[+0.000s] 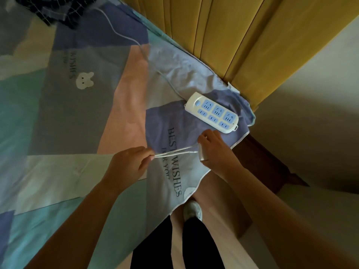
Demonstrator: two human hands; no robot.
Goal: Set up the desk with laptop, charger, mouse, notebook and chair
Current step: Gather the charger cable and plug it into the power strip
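Observation:
A white charger block (201, 152) sits in my right hand (217, 150), fingers curled round it. Its thin white cable (174, 151) runs left in folded strands to my left hand (129, 162), which pinches the strands between thumb and fingertips. Both hands hover just above a patchwork bedsheet (77, 105) printed with "BEST WISHES". A white power strip (211, 112) with blue sockets lies on the sheet just beyond my right hand, apart from it. No laptop, mouse, notebook or chair is in view.
The power strip's white cord (124, 35) trails up the bed toward dark checked fabric (50, 8) at the top left. A yellow padded headboard (242, 35) runs along the bed's far side. My legs and a white shoe (192, 210) stand at the bed's corner.

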